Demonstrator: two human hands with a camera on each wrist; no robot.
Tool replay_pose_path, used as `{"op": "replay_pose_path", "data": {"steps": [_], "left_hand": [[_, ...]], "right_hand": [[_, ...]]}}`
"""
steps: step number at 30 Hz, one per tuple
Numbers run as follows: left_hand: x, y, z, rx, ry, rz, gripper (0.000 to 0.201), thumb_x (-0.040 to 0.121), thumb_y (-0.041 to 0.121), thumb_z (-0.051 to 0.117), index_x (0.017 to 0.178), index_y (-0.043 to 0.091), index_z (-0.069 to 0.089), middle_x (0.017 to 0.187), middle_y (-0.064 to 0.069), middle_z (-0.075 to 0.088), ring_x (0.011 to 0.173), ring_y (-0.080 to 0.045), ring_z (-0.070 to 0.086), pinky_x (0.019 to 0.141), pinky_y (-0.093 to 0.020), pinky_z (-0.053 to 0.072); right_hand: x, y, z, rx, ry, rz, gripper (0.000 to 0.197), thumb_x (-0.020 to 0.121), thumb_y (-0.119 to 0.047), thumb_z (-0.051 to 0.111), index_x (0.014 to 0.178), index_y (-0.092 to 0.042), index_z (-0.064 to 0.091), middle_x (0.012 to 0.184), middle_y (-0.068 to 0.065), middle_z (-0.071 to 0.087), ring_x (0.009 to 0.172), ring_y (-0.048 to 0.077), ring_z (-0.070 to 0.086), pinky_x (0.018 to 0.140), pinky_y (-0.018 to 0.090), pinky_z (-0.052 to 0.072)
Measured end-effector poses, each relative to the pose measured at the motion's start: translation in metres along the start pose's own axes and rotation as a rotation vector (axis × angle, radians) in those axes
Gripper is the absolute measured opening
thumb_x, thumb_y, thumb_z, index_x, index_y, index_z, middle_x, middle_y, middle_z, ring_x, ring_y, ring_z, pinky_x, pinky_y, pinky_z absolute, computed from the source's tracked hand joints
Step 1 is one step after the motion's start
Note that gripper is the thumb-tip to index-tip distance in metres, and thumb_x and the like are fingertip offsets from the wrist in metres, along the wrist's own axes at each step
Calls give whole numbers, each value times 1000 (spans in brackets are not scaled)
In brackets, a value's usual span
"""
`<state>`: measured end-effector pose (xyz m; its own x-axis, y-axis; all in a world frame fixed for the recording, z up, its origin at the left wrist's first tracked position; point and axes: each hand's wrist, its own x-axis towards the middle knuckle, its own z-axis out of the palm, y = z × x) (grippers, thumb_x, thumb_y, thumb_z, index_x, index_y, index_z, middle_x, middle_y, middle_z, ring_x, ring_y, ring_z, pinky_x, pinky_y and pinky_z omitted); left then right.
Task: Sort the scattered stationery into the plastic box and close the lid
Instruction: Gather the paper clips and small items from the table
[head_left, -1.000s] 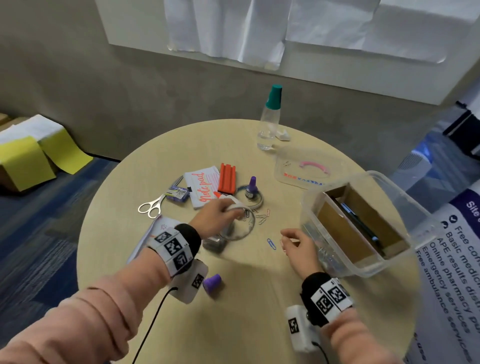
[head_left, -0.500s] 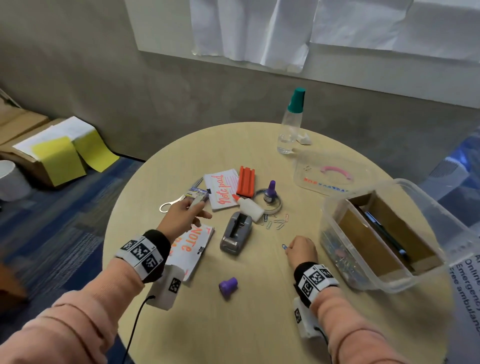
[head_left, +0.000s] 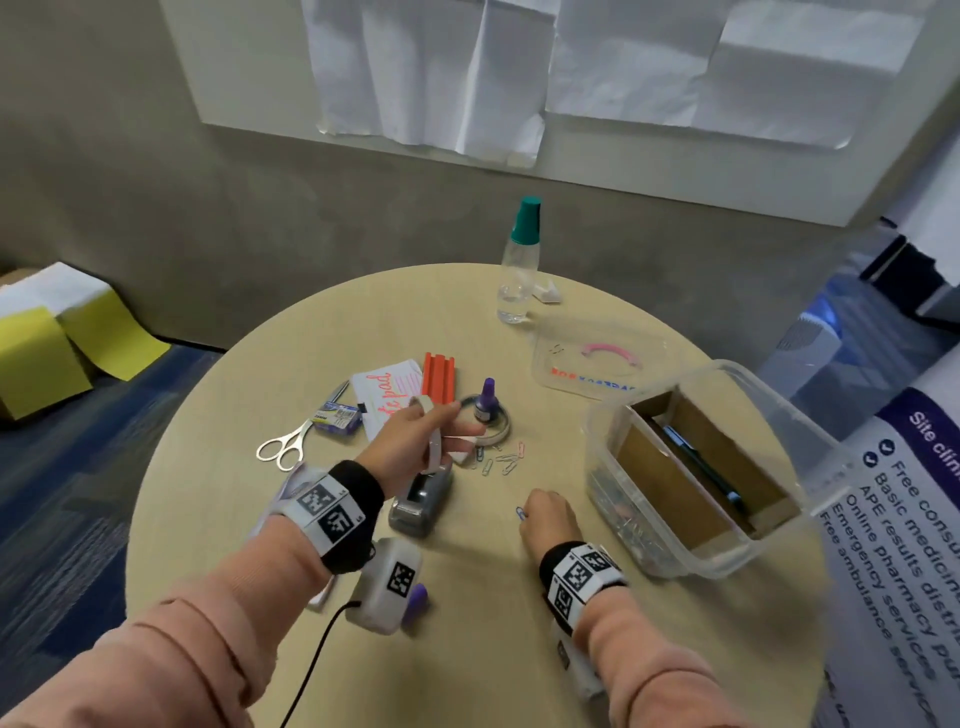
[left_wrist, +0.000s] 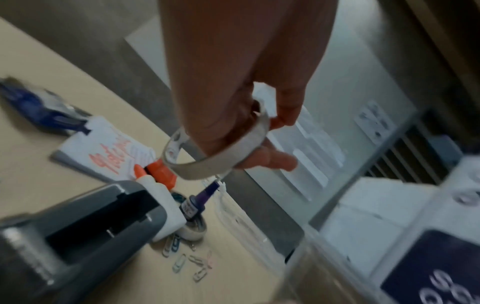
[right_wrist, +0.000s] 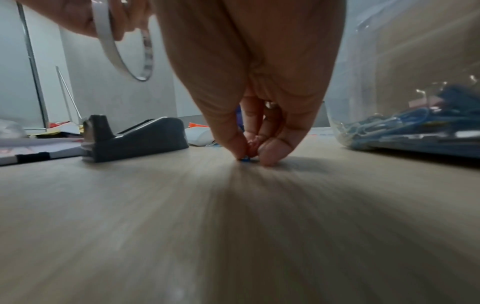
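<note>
My left hand (head_left: 447, 431) grips a thin white tape ring (head_left: 432, 441) in the air, just above the grey tape dispenser (head_left: 420, 501). In the left wrist view the fingers of that hand (left_wrist: 270, 139) curl through the ring (left_wrist: 221, 162). My right hand (head_left: 530, 512) is down on the table, its fingertips (right_wrist: 270, 152) pinching a blue paper clip (right_wrist: 244, 160) that lies flat. The clear plastic box (head_left: 618, 499) stands open at the right, with cardboard dividers and a pen inside. Its lid (head_left: 597, 374) lies flat behind it.
Loose paper clips (head_left: 500, 460), a white glue bottle (left_wrist: 161, 197), a purple ink bottle (head_left: 487, 399) inside a tape roll, an orange block (head_left: 439, 375), a notepad (head_left: 387, 389), a staples box (head_left: 336, 419) and scissors (head_left: 283, 448) lie mid-table. A purple cap (head_left: 418, 597) sits near my left wrist.
My left hand has moved right and lifted with the tape ring, from beside the staples box to above the dispenser. The right hand stays down at the blue paper clip.
</note>
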<state>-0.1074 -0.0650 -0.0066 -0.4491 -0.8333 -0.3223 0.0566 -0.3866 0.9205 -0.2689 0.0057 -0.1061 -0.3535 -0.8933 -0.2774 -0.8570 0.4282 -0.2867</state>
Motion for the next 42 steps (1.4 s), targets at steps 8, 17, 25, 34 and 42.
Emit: {"op": "replay_pose_path", "data": {"steps": [8,17,25,34,42], "left_hand": [[42,-25,33,821,102,152,41,87,-1,41,127,9,48,115,-13,59,95,-25,59,79,-30,47],[70,-63,46,1379,-32,203,42,96,23,41,137,15,35,117,-16,61,99,-32,63,88,-38,49],[80,-57,40,1607,105,322,53,90,5,41,141,20,32,139,-1,41,105,-30,59,80,-39,49],[57,-42,12,1212,227,332,16,90,14,45,94,9,60,95,-7,64,90,-28,59,76,-34,49],[38,-26,-18,847,376,272,18,85,16,52,86,22,68,79,3,63,76,-15,55,60,-23,36]], "right_hand": [[-9,8,4,87,-46,-81,22,88,2,41,94,-11,57,114,14,55,104,29,55,88,31,43],[-5,34,-4,659,-30,81,25,94,-9,41,103,-6,63,94,5,63,84,14,58,67,20,41],[8,17,-7,95,-148,-186,29,89,-26,59,108,-5,63,119,15,51,112,30,50,95,30,41],[12,6,-24,693,-166,35,30,90,-15,34,63,-11,45,71,18,51,61,20,45,58,29,37],[53,-5,-30,1640,-155,279,36,95,-20,43,60,-11,44,49,1,40,30,7,32,30,14,22]]}}
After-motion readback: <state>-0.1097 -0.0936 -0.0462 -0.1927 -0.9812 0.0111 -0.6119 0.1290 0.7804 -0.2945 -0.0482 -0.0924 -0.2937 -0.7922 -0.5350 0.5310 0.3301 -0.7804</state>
